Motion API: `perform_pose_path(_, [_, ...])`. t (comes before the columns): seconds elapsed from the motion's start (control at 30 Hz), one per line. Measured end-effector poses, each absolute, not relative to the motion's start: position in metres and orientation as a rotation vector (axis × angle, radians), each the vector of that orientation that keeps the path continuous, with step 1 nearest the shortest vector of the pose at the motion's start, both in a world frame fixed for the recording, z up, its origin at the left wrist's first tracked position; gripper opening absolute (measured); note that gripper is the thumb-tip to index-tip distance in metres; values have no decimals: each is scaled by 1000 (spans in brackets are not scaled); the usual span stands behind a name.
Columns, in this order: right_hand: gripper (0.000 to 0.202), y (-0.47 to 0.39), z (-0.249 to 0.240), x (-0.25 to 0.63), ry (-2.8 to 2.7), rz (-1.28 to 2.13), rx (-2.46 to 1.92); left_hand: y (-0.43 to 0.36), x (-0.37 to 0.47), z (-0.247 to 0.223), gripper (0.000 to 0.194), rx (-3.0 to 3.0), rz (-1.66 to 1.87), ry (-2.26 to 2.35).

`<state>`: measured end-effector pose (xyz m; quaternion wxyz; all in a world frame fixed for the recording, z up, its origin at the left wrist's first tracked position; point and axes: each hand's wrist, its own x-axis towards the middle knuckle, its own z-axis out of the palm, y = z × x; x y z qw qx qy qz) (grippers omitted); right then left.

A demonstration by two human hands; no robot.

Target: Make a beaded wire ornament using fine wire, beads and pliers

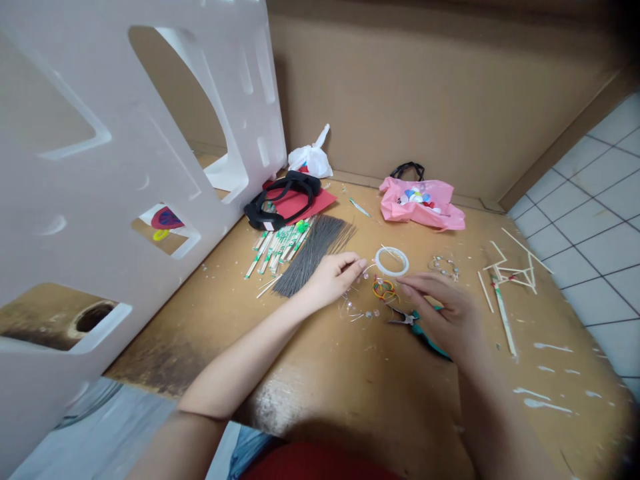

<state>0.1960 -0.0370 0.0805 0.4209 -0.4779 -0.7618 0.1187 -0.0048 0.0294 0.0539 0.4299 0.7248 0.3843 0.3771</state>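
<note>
My left hand [337, 277] pinches the end of a thin beaded strand [369, 268] above the table. My right hand [443, 303] is closed too, thumb against forefinger; whatever sits between those tips is too small to make out. Between the hands lies a white ring-shaped spool [392, 271]. Below it are yellow and orange loops [384, 289] and a loose string of clear beads [369, 313]. Pliers [409, 319] with green handles lie partly under my right hand. A beaded bracelet [453, 269] rests beyond that hand.
Left of the hands lie a bundle of dark wires [315, 257], wrapped chopsticks [273, 250] and a black headset strap [285, 200]. A pink bag [425, 210] and a white bag [310, 160] stand behind. Glued sticks [515, 277] lie right. A white plastic panel [115, 180] rises left.
</note>
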Motion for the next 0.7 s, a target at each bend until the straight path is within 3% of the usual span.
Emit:
perform_pose_path(0.47, [21, -30, 63, 187, -2099, 114, -1187, 21, -1, 61, 34, 1841, 825, 914])
perform_pose_path(0.7, [18, -31, 68, 187, -1988, 382, -1238, 18, 2, 55, 35, 1912, 916, 911])
